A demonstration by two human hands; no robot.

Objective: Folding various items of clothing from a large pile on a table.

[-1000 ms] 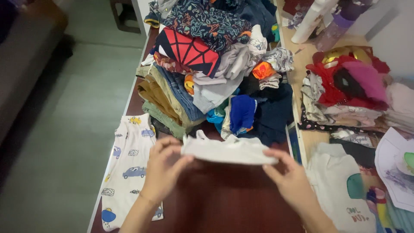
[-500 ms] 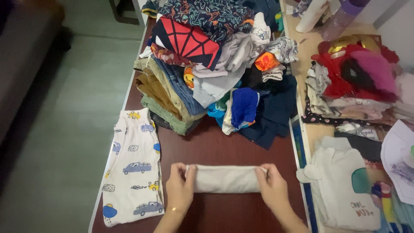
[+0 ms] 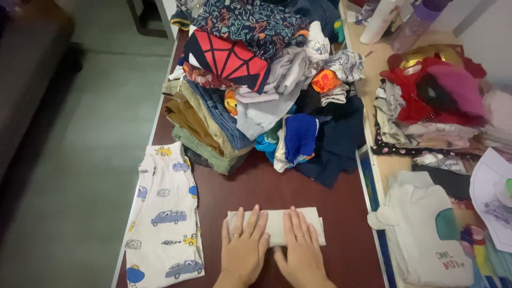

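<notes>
A home, most likely a bedroom or laundry corner. A dark wooden table (image 3: 320,197) carries a heap of children's clothes (image 3: 256,80) and car-print pyjama trousers (image 3: 165,213), while a second table (image 3: 373,69) alongside holds more garments (image 3: 426,101) and bottles (image 3: 394,21). A plain floor (image 3: 90,160) and a dark sofa edge (image 3: 26,64) lie to the left.

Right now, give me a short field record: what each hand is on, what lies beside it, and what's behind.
left hand: flat on the folded cream cloth, fingers spread
right hand: flat on the same cloth, beside the left
surface: dark brown table
to the left: white car-print pyjama trousers, laid flat
behind: heaped pile of clothes
to the right: cream top on a second surface
</notes>
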